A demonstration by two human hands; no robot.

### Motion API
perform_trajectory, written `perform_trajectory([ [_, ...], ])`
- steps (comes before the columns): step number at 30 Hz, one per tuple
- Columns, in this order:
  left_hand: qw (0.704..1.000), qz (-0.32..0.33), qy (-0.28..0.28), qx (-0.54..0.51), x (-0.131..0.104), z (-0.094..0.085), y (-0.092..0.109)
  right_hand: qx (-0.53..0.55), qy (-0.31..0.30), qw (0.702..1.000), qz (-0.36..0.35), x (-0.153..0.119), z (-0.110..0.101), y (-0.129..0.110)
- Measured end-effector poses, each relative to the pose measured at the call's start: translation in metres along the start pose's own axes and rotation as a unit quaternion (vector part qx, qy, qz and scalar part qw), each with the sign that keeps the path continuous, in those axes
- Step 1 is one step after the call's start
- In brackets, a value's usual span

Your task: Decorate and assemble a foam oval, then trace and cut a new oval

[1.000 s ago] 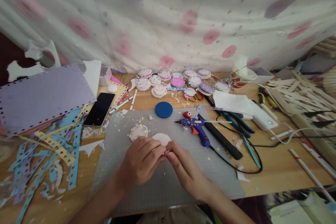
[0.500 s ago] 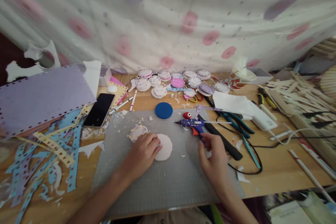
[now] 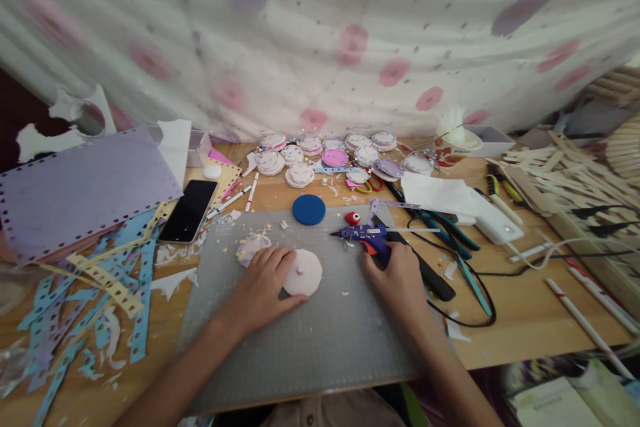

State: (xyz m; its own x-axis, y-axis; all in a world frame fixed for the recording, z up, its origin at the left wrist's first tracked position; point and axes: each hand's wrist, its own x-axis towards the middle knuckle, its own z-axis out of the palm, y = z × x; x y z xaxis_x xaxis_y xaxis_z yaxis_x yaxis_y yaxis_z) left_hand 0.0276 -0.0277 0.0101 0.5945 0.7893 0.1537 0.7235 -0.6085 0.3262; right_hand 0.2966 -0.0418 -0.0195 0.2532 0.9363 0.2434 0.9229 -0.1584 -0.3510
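A pale round disc (image 3: 309,275) with a small bump near its middle lies on the grey cutting mat (image 3: 310,353). My left hand (image 3: 265,285) rests at the disc's left edge, thumb and fingers spread around it. Behind that hand sits a decorated disc (image 3: 250,249), partly covered by the fingers. My right hand (image 3: 396,280) is wrapped round the handle of a blue glue gun (image 3: 367,234), which lies on the mat with its nozzle pointing left. A blue round lid (image 3: 309,209) and a small red object (image 3: 352,218) are just behind.
Decorated discs (image 3: 334,158) line the back. A phone (image 3: 189,210), purple sheet (image 3: 85,187) and paper strips (image 3: 143,287) lie left. Teal pliers (image 3: 453,230), a black cable (image 3: 493,310), a white device (image 3: 500,217) and wooden sticks (image 3: 543,170) are at right.
My left hand's fingers have moved off the disc's top and spread at its edge, exposing the small bump. My right hand has closed further round the glue gun's handle. The view has shifted slightly.
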Motion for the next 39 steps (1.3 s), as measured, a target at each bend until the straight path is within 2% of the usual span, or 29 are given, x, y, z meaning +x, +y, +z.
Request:
perform_trajectory([
  [4, 1.0, 0.028, 0.007, -0.002, 0.005, -0.006, -0.003, 0.104, 0.015, 0.991, 0.082, -0.006, -0.016, 0.007],
  [8, 0.999, 0.038, 0.019, 0.022, 0.008, 0.001, 0.0, 0.211, 0.041, 0.972, 0.092, -0.011, -0.026, 0.007],
  [10, 0.999, 0.036, 0.019, 0.033, 0.012, 0.005, -0.002, 0.24, 0.014, 0.966, 0.099, -0.011, -0.028, 0.002],
  [13, 0.998, 0.013, 0.031, 0.049, 0.024, 0.007, -0.012, 0.241, -0.027, 0.965, 0.104, -0.01, -0.03, -0.007],
  [17, 0.996, -0.008, 0.05, 0.069, 0.037, 0.003, -0.022, 0.228, -0.011, 0.969, 0.1, -0.01, -0.029, -0.015],
  [21, 0.996, -0.009, 0.05, 0.067, 0.034, -0.001, -0.015, 0.209, 0.0, 0.973, 0.1, -0.012, -0.028, -0.015],
  [24, 0.999, -0.017, 0.016, 0.032, 0.028, -0.001, -0.01, 0.207, 0.014, 0.974, 0.09, -0.011, -0.029, -0.017],
  [27, 0.995, -0.078, 0.025, -0.063, 0.027, 0.002, -0.009, 0.229, 0.051, 0.968, 0.085, -0.003, -0.029, -0.026],
  [29, 0.967, -0.15, 0.064, -0.195, 0.03, 0.005, -0.007, 0.256, 0.091, 0.959, 0.083, 0.005, -0.027, -0.033],
  [32, 0.895, -0.22, 0.124, -0.367, 0.034, 0.009, 0.0, 0.298, 0.15, 0.94, 0.064, 0.014, -0.02, -0.043],
  [33, 0.88, -0.229, 0.138, -0.392, 0.036, 0.01, 0.002, 0.307, 0.168, 0.935, 0.054, 0.015, -0.016, -0.046],
  [36, 0.864, -0.246, 0.168, -0.406, 0.035, 0.013, 0.004, 0.301, 0.214, 0.929, 0.011, 0.011, -0.006, -0.051],
  [39, 0.828, -0.274, 0.187, -0.452, 0.032, 0.018, 0.0, 0.278, 0.228, 0.932, -0.045, 0.002, 0.002, -0.052],
])
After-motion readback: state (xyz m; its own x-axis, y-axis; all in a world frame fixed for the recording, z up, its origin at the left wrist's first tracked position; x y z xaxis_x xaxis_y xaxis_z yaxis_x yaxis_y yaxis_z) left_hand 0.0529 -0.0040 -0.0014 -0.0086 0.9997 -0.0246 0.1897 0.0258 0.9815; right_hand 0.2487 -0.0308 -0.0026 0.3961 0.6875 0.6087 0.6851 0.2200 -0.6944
